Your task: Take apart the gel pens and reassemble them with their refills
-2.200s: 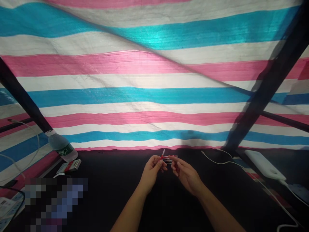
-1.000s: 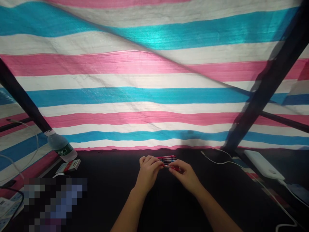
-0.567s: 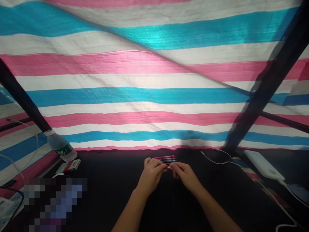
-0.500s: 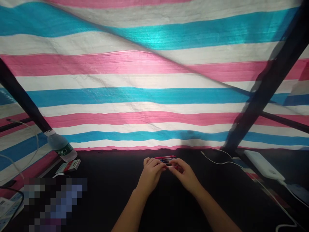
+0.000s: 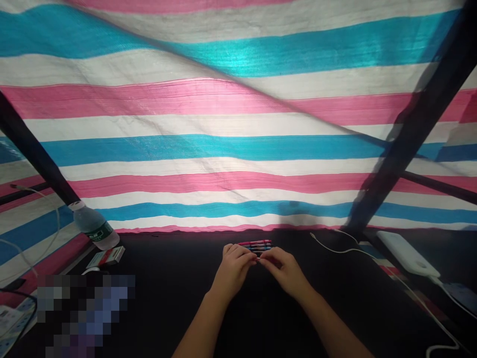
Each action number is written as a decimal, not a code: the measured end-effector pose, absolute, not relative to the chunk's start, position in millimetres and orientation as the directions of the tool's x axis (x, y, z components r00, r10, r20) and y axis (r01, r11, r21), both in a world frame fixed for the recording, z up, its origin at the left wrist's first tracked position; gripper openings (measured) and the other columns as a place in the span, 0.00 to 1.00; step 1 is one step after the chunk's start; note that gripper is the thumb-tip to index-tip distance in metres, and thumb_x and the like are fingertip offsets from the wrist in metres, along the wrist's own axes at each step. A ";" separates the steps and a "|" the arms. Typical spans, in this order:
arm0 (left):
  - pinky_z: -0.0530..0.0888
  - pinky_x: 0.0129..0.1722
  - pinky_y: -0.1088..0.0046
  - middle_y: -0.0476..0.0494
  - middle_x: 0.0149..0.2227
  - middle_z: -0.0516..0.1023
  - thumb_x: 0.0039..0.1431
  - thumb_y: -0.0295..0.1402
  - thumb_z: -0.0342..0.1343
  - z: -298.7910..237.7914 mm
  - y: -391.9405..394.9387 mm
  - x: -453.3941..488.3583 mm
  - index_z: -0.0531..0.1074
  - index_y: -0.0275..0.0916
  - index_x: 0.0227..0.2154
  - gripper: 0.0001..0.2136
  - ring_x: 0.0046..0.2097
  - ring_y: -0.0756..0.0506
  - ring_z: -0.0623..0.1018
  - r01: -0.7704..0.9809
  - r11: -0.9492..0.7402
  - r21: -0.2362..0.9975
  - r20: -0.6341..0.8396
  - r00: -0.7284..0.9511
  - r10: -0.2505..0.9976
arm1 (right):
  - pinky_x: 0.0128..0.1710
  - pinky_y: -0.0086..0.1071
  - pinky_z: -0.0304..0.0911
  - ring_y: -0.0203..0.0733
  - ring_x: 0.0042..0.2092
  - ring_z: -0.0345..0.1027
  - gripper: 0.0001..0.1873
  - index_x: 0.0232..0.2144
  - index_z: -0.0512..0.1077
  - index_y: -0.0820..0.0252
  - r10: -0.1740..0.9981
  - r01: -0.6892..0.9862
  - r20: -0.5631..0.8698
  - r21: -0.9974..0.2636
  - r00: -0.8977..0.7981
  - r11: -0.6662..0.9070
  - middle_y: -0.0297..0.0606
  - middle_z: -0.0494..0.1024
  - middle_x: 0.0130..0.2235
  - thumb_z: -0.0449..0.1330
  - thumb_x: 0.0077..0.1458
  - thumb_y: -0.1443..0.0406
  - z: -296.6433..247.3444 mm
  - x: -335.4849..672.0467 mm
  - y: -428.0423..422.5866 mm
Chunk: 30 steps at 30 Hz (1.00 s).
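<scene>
The left hand (image 5: pixel 235 262) and right hand (image 5: pixel 284 267) both pinch a mostly hidden pen (image 5: pixel 258 259), seemingly lying left-to-right, just nearer the person than the row of pens (image 5: pixel 257 242) on the worktop (image 5: pixel 167 293).

The left hand (image 5: pixel 233 263) and right hand (image 5: pixel 285 267) mostly hide a slim piece (image 5: pixel 258 259); pixelation (image 5: pixel 100 308) masks the left edge of the worktop (image 5: pixel 167 298).

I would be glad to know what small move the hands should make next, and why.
Perhaps ease the right hand slightly rightward: it nearly meets the left hand, leaving only a sliver of the held item visible.
</scene>
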<state>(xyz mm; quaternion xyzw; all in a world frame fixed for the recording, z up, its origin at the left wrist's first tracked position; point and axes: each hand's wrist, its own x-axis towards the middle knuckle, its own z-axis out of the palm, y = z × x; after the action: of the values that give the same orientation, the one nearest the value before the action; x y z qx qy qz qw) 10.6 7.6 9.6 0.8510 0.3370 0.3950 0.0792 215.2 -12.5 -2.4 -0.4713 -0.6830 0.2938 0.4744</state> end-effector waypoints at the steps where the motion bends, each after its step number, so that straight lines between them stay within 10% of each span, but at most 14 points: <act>1: 0.66 0.49 0.61 0.46 0.40 0.82 0.68 0.30 0.58 9.8 7.1 11.0 0.78 0.44 0.45 0.07 0.43 0.44 0.76 0.494 -0.774 0.396 0.619 0.479 0.622 | 0.33 0.33 0.64 0.42 0.31 0.70 0.16 0.29 0.78 0.56 0.940 0.366 0.324 -0.866 -0.109 0.341 0.34 0.76 0.27 0.61 0.63 0.54 -1.8 215.2 -12.8; 4: 0.66 0.50 0.60 0.46 0.40 0.82 0.69 0.30 0.57 11.6 5.9 12.4 0.78 0.44 0.45 0.07 0.43 0.44 0.77 0.464 -0.789 0.402 0.606 0.511 0.609 | 0.27 0.32 0.60 0.39 0.24 0.64 0.27 0.20 0.73 0.57 0.962 0.378 0.252 -0.884 -0.107 0.274 0.32 0.69 0.19 0.55 0.67 0.52 -0.3 215.3 -13.2; 8: 0.67 0.49 0.61 0.45 0.40 0.82 0.67 0.31 0.58 12.4 8.2 11.6 0.79 0.44 0.42 0.05 0.44 0.43 0.77 0.501 -0.729 0.466 0.600 0.427 0.676 | 0.34 0.34 0.65 0.45 0.36 0.71 0.13 0.38 0.78 0.56 0.903 0.396 0.423 -0.818 -0.078 0.418 0.38 0.79 0.36 0.64 0.60 0.53 0.2 216.6 -13.2; 16: 0.67 0.50 0.60 0.46 0.40 0.82 0.67 0.32 0.59 9.3 9.5 10.5 0.79 0.44 0.43 0.05 0.43 0.43 0.78 0.464 -0.747 0.476 0.585 0.468 0.663 | 0.31 0.32 0.64 0.41 0.30 0.70 0.14 0.31 0.77 0.57 0.957 0.347 0.280 -0.892 -0.077 0.289 0.33 0.76 0.28 0.61 0.63 0.55 -1.9 218.1 -12.1; 22: 0.69 0.50 0.59 0.44 0.40 0.83 0.64 0.35 0.62 8.3 10.0 11.7 0.81 0.45 0.42 0.06 0.44 0.42 0.78 0.422 -0.667 0.614 0.548 0.380 0.745 | 0.34 0.34 0.66 0.45 0.37 0.73 0.11 0.42 0.79 0.54 0.901 0.364 0.424 -0.828 -0.090 0.426 0.40 0.80 0.41 0.65 0.59 0.56 -2.0 219.0 -13.1; 30: 0.69 0.51 0.59 0.46 0.39 0.83 0.62 0.32 0.64 11.5 7.7 11.8 0.81 0.45 0.40 0.04 0.43 0.43 0.79 0.405 -0.686 0.605 0.536 0.429 0.727 | 0.30 0.33 0.63 0.42 0.29 0.69 0.20 0.26 0.79 0.57 0.963 0.441 0.240 -0.856 -0.119 0.268 0.34 0.76 0.25 0.61 0.62 0.50 -2.2 218.7 -12.8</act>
<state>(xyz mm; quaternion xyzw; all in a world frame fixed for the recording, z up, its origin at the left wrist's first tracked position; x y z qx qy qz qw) 11.8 7.7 11.5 0.8222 0.3443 0.4084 0.1967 218.7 -12.8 -2.2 -0.5171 -0.6791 0.3137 0.4159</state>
